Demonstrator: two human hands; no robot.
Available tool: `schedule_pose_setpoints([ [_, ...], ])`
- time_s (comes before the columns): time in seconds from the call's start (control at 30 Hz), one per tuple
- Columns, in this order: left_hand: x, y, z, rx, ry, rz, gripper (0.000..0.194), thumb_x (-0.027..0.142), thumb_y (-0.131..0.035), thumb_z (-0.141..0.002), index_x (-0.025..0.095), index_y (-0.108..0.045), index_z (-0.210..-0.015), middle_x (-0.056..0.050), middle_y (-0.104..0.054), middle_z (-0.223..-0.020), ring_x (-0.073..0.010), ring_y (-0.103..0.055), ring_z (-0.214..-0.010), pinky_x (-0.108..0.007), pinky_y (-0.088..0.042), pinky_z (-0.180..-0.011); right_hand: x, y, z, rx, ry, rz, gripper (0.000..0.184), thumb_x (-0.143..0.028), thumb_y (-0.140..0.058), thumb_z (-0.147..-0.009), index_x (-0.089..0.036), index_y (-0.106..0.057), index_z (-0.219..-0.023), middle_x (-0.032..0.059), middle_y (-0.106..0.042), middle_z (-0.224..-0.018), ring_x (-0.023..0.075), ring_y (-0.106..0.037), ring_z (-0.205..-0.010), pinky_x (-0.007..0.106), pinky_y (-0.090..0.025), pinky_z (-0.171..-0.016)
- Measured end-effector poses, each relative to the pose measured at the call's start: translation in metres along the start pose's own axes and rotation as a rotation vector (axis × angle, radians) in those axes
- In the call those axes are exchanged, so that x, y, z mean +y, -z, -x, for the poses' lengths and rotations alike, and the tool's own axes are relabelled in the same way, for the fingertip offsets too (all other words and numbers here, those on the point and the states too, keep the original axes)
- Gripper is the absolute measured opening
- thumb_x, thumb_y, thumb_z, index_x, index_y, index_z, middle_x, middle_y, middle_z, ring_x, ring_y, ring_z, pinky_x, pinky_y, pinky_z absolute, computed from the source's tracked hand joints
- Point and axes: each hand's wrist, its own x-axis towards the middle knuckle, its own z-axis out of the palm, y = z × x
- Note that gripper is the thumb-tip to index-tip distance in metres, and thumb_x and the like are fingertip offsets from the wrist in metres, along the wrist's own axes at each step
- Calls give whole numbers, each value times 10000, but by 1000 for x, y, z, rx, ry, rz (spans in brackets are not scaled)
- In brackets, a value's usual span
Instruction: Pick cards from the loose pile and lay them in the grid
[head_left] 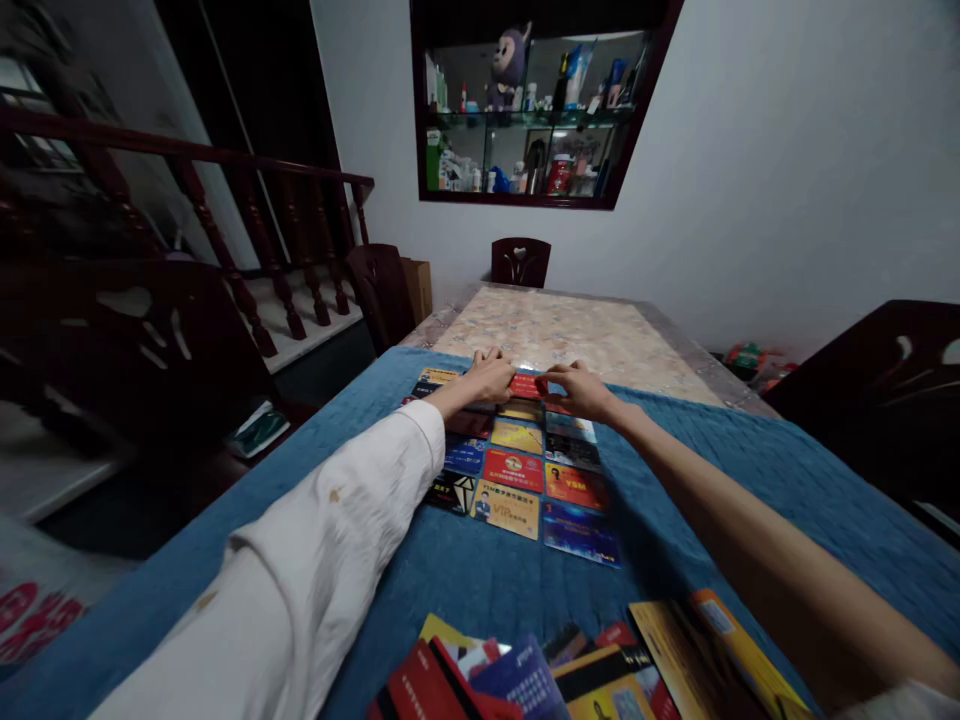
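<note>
A red card lies at the far end of the card rows, between my two hands. My left hand is closed with curled fingers at its left edge. My right hand pinches its right edge between thumb and fingertips. Nearer me, cards lie in three columns, among them a yellow card, a red card with a round emblem, a gold VIP card, an orange card and a dark blue card. My left forearm and hand hide part of the left column.
A blue cloth covers the near part of the table. Loose cards, including a purple one, overlap in a heap at the near edge. Dark wooden chairs stand around the table. A glass-shelved wall cabinet is behind.
</note>
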Motion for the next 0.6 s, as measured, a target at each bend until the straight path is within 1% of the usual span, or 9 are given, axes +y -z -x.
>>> schedule_pose_setpoints([
  [0.1,-3,-7,-10,-21,13,10,217,208,-576,-812,170,-687,-995,-145,-615,-1260,-353,-394,-1277,-556,-367,-1005,10,-12,-8,-13,-2,0,351,-392,-600,-895,-287,-691,-1218,95,-678,-1212,272,-565,-1035,395,-373,-916],
  [0.27,-8,-12,-20,-47,21,20,212,157,-569,-776,160,-689,-951,-148,-634,-1219,-337,-405,-1265,-549,-377,-1004,21,-26,-21,-35,0,3,394,-441,-613,-874,-294,-684,-1232,103,-675,-1233,292,-574,-1050,416,-368,-947],
  [0.43,-10,-19,-30,-76,35,28,195,138,-565,-753,155,-680,-910,-146,-648,-1188,-332,-405,-1265,-573,-367,-1028,28,-36,-32,-59,-8,8,387,-410,-611,-870,-286,-690,-1228,97,-689,-1225,284,-593,-1051,400,-371,-963],
  [0.6,-12,-29,-40,-112,49,40,225,117,-559,-738,143,-679,-926,-158,-648,-1186,-335,-399,-1287,-619,-306,-1085,32,-42,-38,-85,-16,10,392,-393,-612,-863,-275,-697,-1227,90,-712,-1185,267,-620,-1039,379,-375,-974],
])
